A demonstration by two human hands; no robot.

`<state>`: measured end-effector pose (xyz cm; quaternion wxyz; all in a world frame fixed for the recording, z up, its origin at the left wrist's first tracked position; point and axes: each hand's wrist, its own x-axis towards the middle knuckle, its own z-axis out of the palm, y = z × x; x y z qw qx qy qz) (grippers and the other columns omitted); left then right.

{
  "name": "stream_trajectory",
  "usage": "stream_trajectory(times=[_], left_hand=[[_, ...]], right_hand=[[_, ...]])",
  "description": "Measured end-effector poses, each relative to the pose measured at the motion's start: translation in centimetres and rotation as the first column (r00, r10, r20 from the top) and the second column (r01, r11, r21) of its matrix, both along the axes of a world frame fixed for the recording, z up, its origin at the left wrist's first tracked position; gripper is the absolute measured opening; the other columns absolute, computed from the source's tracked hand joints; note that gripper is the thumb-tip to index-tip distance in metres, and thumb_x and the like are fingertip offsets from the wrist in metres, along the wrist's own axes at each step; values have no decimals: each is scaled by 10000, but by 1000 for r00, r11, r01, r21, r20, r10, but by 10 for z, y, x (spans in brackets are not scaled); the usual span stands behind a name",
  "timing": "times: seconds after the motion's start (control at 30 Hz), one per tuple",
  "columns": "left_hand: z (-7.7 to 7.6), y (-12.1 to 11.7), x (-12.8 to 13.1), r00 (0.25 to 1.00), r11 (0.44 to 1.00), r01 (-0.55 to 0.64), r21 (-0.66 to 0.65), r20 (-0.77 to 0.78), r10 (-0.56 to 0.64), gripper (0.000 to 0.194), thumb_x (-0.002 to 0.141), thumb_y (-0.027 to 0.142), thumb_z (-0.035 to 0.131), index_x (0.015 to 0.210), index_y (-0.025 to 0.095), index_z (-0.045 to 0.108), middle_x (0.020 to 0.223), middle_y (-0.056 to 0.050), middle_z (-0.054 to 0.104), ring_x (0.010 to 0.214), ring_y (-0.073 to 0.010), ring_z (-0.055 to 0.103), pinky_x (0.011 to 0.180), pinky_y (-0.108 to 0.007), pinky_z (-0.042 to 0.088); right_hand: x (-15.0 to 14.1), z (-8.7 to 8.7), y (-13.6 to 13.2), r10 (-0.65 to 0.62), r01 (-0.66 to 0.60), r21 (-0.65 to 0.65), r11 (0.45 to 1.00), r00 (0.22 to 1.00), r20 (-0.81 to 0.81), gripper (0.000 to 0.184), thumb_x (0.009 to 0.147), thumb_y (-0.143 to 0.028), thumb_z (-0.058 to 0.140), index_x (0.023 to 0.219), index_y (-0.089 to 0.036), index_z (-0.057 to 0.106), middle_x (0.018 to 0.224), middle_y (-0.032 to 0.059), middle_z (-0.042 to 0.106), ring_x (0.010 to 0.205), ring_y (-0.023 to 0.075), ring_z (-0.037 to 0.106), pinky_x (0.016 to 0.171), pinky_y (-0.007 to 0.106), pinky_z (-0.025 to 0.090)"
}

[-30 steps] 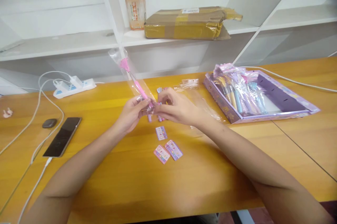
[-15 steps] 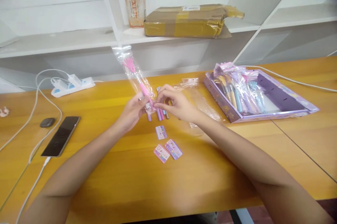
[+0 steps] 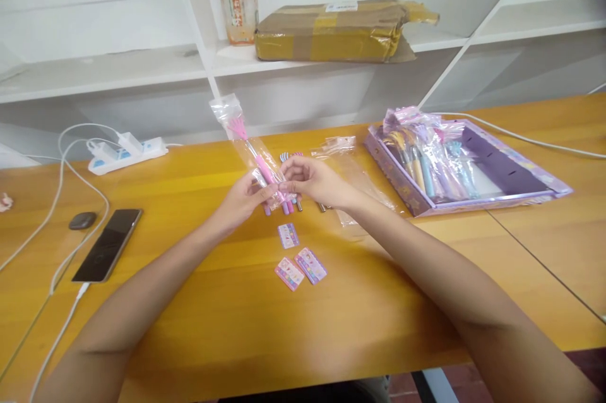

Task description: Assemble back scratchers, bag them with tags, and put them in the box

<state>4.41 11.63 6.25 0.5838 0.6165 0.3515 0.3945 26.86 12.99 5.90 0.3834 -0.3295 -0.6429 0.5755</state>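
Note:
My left hand (image 3: 242, 199) and my right hand (image 3: 312, 180) meet over the middle of the wooden table (image 3: 237, 321). Between them they pinch the lower end of a clear plastic sleeve (image 3: 227, 111) that holds a pink pen (image 3: 258, 160) with a pink hand-shaped top. The sleeve leans up and to the left. Several loose pens (image 3: 290, 204) lie on the table just below my fingers. Three small pink and purple cards (image 3: 299, 264) lie nearer to me.
A purple tray (image 3: 502, 179) with several wrapped pens stands at the right. Empty plastic sleeves (image 3: 353, 166) lie beside it. A phone (image 3: 108, 244), a dark case (image 3: 82, 220), a power strip (image 3: 125, 153) and cables are at the left. A bottle (image 3: 238, 2) and parcel (image 3: 331, 30) sit on the shelf.
The sleeved pen's top has dropped a little and tilted more to the right. Both hands have shifted slightly away from me and stayed pinched on the sleeve's lower end.

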Motion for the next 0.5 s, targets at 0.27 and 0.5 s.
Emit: stream_trajectory(times=[0.27, 0.5], left_hand=[[2, 26, -19, 954, 963, -270, 14, 138, 265, 281, 921, 465, 797, 974, 210, 694, 814, 19, 631, 667, -109, 577, 622, -224, 471], [5, 25, -21, 974, 973, -218, 73, -44, 222, 230, 884, 386, 775, 794, 196, 682, 698, 14, 609, 602, -120, 522, 584, -250, 416]], right_hand=[[-34, -6, -37, 483, -431, -267, 862, 858, 175, 159, 955, -281, 769, 979, -159, 670, 868, 20, 783, 725, 120, 733, 706, 244, 602], [-42, 2, -51, 446, -453, -146, 879, 675, 588, 246, 901, -389, 865, 948, -182, 740, 863, -8, 772, 718, 127, 677, 629, 226, 465]])
